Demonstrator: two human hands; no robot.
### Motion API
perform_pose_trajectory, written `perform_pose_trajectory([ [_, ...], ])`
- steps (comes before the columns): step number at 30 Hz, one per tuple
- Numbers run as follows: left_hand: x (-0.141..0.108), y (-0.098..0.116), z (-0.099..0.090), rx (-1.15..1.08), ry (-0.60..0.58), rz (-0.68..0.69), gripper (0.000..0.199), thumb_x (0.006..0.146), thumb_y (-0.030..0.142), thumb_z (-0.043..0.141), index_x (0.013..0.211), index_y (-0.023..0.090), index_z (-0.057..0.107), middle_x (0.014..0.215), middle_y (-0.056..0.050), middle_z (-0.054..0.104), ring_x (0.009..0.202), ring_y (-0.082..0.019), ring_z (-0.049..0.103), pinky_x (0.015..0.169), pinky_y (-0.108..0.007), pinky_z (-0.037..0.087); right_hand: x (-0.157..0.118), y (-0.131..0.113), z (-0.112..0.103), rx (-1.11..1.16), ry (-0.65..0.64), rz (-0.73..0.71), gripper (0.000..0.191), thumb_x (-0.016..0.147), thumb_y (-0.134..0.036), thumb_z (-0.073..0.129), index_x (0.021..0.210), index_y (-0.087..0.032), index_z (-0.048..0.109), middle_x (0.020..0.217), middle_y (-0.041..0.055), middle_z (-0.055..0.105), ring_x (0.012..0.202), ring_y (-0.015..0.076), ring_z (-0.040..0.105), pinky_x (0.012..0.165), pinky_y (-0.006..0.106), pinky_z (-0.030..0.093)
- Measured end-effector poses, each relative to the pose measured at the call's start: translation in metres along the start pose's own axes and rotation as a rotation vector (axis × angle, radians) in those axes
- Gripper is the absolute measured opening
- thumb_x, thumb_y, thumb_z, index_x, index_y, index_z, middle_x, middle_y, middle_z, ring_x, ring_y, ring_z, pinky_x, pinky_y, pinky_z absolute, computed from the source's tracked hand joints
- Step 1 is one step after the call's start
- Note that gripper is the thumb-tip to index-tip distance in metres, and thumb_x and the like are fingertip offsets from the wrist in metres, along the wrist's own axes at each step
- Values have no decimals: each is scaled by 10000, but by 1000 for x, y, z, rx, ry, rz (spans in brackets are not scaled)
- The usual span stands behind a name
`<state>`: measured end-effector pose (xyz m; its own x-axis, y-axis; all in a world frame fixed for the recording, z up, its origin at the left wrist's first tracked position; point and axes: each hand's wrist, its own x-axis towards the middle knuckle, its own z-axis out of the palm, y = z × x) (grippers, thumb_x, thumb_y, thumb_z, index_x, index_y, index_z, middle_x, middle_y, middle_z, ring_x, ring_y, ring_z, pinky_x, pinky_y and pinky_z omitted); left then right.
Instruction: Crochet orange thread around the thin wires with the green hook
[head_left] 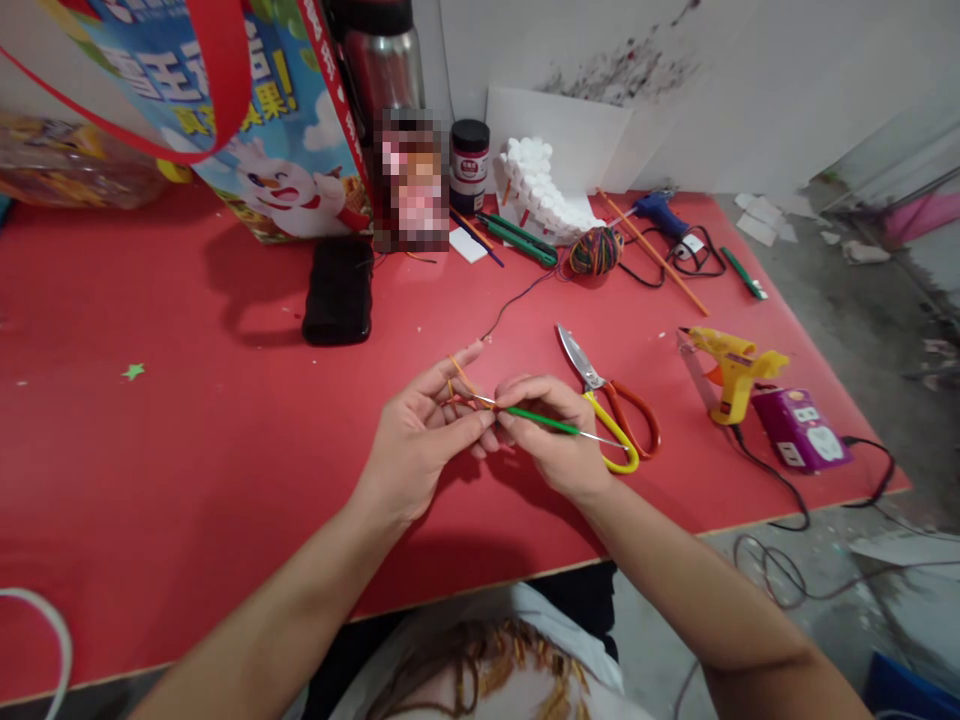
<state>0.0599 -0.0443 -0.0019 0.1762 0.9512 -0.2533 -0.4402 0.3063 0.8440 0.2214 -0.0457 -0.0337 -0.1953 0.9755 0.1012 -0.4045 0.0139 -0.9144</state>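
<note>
Between the thumb and fingers of my right hand [555, 430] is a crochet hook [544, 419] with a green grip and metal ends. Its left tip meets the yarn at my left hand [427, 420]. Orange yarn [466, 374] loops round the raised left forefinger, while the left thumb and fingers pinch the yarn near the hook's tip. A dark strand [517, 297] runs back from the left fingertip to a multicoloured yarn ball [595, 251]. Any small stitched piece in the pinch is mostly hidden by the fingers.
Scissors [600, 385] lie just beyond my right hand. A yellow glue gun [735, 370] and purple box [802, 430] stand at the right. A black phone-like case [338, 292], green cutter [517, 238], jar [469, 168] and printed bag [277, 150] are farther back on the red table [187, 450].
</note>
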Motion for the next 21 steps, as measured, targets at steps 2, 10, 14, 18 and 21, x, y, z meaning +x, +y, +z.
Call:
perform_pose_trajectory([
  [2, 0, 0, 0, -5, -16, 0, 709, 741, 115, 849, 1411, 216, 642, 820, 3, 731, 571, -99, 692, 528, -177, 549, 0, 3, 1, 58, 29, 50, 105, 869, -180, 782, 947, -229, 731, 775, -3, 706, 633, 121, 624, 588, 266, 509],
  [10, 1, 1, -1, -63, -51, -59, 704, 743, 94, 848, 1407, 225, 654, 787, 5, 741, 587, -98, 694, 545, -166, 544, 1, 4, 5, 330, 58, 253, 154, 814, -192, 818, 868, -216, 676, 645, -61, 623, 558, 83, 536, 607, 249, 503],
  [14, 3, 1, 0, -64, -57, -89, 713, 745, 110, 859, 1416, 210, 638, 816, -15, 762, 649, -130, 732, 573, -182, 568, 2, 4, 2, 322, 68, 222, 155, 827, -204, 816, 887, -219, 674, 661, -58, 635, 577, 93, 541, 631, 275, 528],
  [18, 4, 0, 0, -71, -32, -103, 675, 744, 133, 869, 1382, 189, 653, 820, -17, 757, 636, -126, 718, 567, -188, 568, 3, 3, 4, 310, 80, 191, 140, 828, -189, 808, 888, -219, 686, 694, -47, 658, 596, 100, 558, 631, 283, 537],
  [21, 4, -1, -1, -51, -4, -91, 669, 747, 134, 867, 1379, 180, 651, 805, -9, 741, 613, -109, 694, 561, -181, 558, 4, 4, 4, 251, 95, 170, 137, 817, -190, 817, 884, -214, 699, 717, -37, 675, 613, 106, 592, 638, 284, 547],
])
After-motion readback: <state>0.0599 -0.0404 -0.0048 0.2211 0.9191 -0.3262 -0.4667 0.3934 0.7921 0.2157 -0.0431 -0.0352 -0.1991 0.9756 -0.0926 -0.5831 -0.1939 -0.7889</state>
